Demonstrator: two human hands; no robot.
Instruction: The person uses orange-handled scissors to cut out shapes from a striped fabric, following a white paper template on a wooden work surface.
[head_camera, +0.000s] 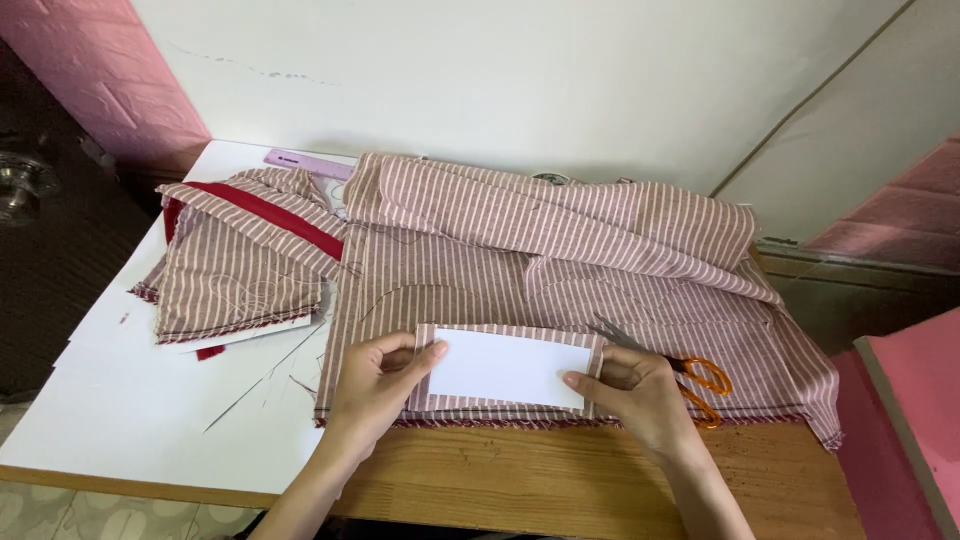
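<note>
A white rectangular card (508, 367) lies on a small folded piece of pink striped cloth (500, 404) near the table's front edge. My left hand (378, 388) pinches the card's left end, thumb on top. My right hand (634, 393) holds the right end, fingers pressing the card and the cloth's folded edge. Both rest on a large spread of pink-and-white striped fabric (560, 250).
Orange-handled scissors (700, 385) lie just right of my right hand. Striped pieces with red trim (240, 250) are piled at the left on a white sheet (120, 400). A purple ruler (305, 162) sits at the back. The wooden table edge (560, 480) runs along the front.
</note>
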